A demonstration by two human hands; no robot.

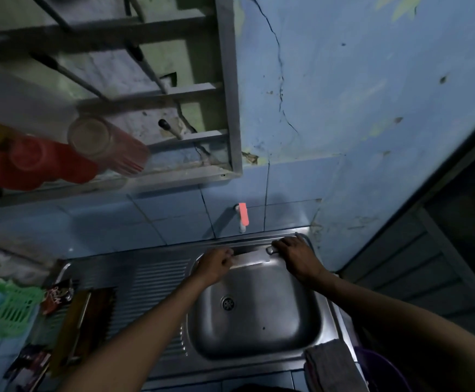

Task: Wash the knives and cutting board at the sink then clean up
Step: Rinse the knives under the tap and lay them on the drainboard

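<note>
A knife (251, 259) with a broad pale blade lies crosswise over the far edge of the steel sink basin (258, 321), below the tap. My right hand (294, 254) grips its handle end on the right. My left hand (216, 263) pinches the blade's left end with curled fingers. The tap (242, 217) with an orange-pink lever sticks out of the tiled wall just above; no water is visible. A brown cutting board (85, 329) lies on the ribbed drainboard at the left, with a second knife (80, 321) resting along it.
A grey cloth (329, 363) hangs over the sink's near right corner, beside a purple bucket (383, 369). A green plastic basket (10, 309) and dark sachets (58, 295) sit at the left. Red and clear cups (94, 142) stand on the window ledge above.
</note>
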